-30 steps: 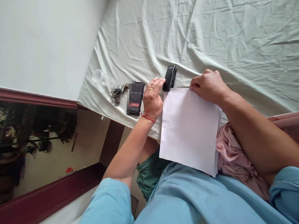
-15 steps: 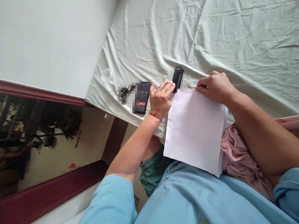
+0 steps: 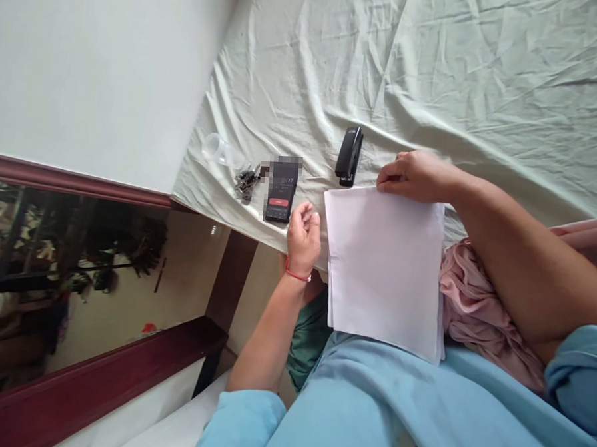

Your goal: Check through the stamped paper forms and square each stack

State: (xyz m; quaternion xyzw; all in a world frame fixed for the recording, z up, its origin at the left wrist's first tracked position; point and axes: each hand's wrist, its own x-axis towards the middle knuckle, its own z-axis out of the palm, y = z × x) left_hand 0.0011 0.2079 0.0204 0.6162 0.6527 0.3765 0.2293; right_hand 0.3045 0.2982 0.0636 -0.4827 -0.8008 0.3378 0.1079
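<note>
A stack of white paper sheets (image 3: 384, 265) lies partly on the cloth-covered surface and partly over my lap, its edges slightly uneven. My right hand (image 3: 411, 176) pinches the sheets at their far edge. To the left of the paper, my left hand (image 3: 304, 237) is raised with fingers loosely curled and thumb apart, holding nothing. Just beyond the paper's far left corner a black stapler (image 3: 350, 154) rests on the cloth, untouched by either hand. A phone (image 3: 281, 190) with a lit screen lies close to my left fingertips.
Left of the phone sit a bunch of keys (image 3: 246, 183) and a clear plastic cup (image 3: 219, 149) on its side. Wrinkled pale green cloth (image 3: 436, 70) covers the surface. Bunched pink fabric (image 3: 468, 292) lies right of the paper. A dark red wooden frame (image 3: 95, 366) runs along the left.
My left hand has come off the stapler and drawn back toward me, turning over. My right hand and the paper have shifted slightly left. The stapler's top now stands apart from its base.
</note>
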